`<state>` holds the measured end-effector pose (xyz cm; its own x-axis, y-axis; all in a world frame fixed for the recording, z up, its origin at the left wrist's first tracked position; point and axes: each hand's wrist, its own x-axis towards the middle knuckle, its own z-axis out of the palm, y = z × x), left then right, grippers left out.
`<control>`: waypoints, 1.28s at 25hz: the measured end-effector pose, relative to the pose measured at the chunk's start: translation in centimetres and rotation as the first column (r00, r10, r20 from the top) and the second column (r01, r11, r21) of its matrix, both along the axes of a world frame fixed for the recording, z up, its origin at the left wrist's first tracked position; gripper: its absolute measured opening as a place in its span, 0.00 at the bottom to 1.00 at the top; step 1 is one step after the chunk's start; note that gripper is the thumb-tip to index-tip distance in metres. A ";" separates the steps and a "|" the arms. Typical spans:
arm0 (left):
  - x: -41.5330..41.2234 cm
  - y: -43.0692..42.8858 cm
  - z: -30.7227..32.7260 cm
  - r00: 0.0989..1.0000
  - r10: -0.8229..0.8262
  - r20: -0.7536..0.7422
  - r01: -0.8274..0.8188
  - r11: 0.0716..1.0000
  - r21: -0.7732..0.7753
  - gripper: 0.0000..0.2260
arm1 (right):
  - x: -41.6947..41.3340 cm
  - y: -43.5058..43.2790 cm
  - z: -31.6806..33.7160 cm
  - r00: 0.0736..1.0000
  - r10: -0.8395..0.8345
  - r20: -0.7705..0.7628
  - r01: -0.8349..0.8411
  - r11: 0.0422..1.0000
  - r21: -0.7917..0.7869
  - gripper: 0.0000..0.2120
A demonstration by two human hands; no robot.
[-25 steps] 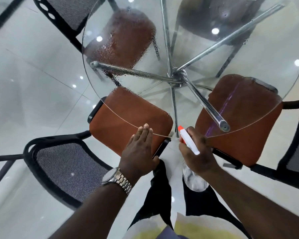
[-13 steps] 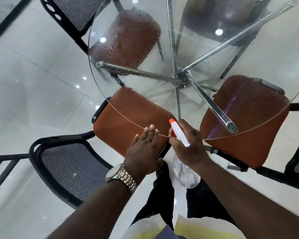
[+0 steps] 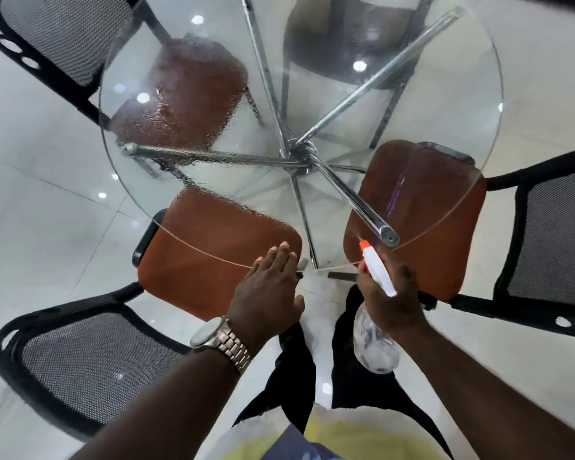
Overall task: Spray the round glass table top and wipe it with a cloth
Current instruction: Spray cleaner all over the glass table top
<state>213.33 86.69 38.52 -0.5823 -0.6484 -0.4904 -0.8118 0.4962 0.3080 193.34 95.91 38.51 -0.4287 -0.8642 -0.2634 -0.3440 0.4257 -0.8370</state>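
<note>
- Left hand (image 3: 269,287) is flat, fingers straight and together. The fingertips reach over the near rim of the round clear glass worktop (image 3: 445,104). Can't tell if they actually touch the glass.
- Right hand (image 3: 392,293) is wrapped around a clear plastic spray bottle with a white head and orange nozzle (image 3: 379,273). The nozzle sits right at the near rim, pointing in over the glass.
- Left part of the glass is covered in fine droplets.
- There's a silver metal wristwatch (image 3: 219,340) on the left wrist.
- Brown-seated black mesh chairs (image 3: 213,247) are tucked under the worktop.
</note>
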 end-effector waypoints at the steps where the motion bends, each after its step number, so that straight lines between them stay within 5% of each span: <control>1: -0.4 0.1 -0.1 1.000 -0.009 0.024 0.008 1.000 0.008 0.36 | -0.4 0.2 -0.1 0.999 -0.035 0.009 0.035 0.999 0.017 0.12; 10: -1.7 -2.0 0.7 0.968 -0.156 0.199 0.149 0.988 0.051 0.39 | -2.3 -0.1 0.3 0.992 -0.125 -0.015 0.126 0.989 0.081 0.12; 15: -1.2 -1.5 0.2 0.973 -0.134 0.189 0.124 0.990 0.064 0.43 | -2.7 -1.3 0.9 0.989 -0.119 -0.086 0.120 0.993 0.010 0.02; 21: -1.5 -1.9 0.7 0.978 -0.113 0.175 0.099 0.991 0.088 0.42 | -3.0 -3.4 2.5 0.990 -0.119 -0.080 0.121 0.992 0.019 0.08; 28: -2.4 -3.6 4.0 0.987 -0.024 0.161 0.016 0.999 0.050 0.21 | -3.7 -6.3 4.7 0.990 -0.137 -0.040 0.139 0.989 0.057 0.11; 32: -4.1 -4.3 5.6 0.998 0.020 0.065 -0.019 1.000 -0.021 0.20 | -4.2 -7.5 5.3 0.995 -0.095 -0.006 0.095 0.993 0.072 0.10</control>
<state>209.27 82.38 44.10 -0.5367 -0.6697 -0.5133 -0.8394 0.4855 0.2443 189.15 88.43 43.80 -0.5084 -0.7984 -0.3227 -0.3012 0.5159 -0.8020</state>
